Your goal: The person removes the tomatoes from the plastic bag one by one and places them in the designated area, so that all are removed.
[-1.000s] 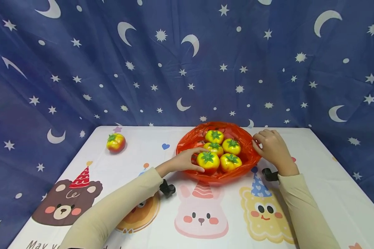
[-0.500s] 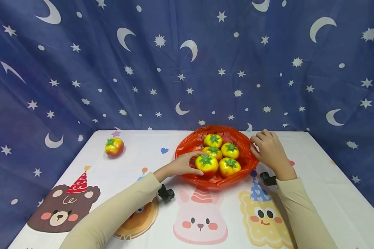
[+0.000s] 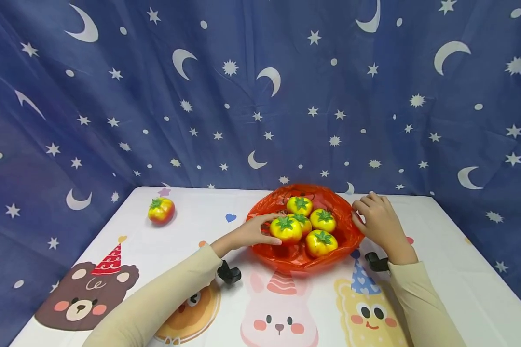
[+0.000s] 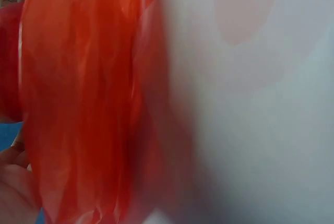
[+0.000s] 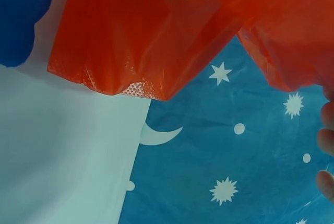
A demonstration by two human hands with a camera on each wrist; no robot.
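Observation:
A red plastic bag (image 3: 260,208) lies opened out on the table, with several yellow-and-red tomatoes in it, such as the front one (image 3: 321,244). My left hand (image 3: 251,232) reaches over the bag's left rim and grips a tomato (image 3: 286,230) between thumb and fingers. In the left wrist view, the red side of this tomato (image 4: 9,62) shows at the left edge, beyond the bag wall (image 4: 78,98). My right hand (image 3: 377,220) pinches the bag's right rim with curled fingers. Only its fingertips (image 5: 327,140) show in the right wrist view, beside the red film (image 5: 141,36).
Another tomato (image 3: 161,211) lies alone at the table's back left. The white tablecloth (image 3: 460,270) carries cartoon prints, among them a bear (image 3: 84,299) and a rabbit. A blue curtain (image 3: 226,159) with moons and stars stands behind the table's back edge.
The tomato in my left hand has shifted a little up and left, away from the front right tomato, and now partly covers the middle one. My right hand stays at the rim. The head view has tilted up.

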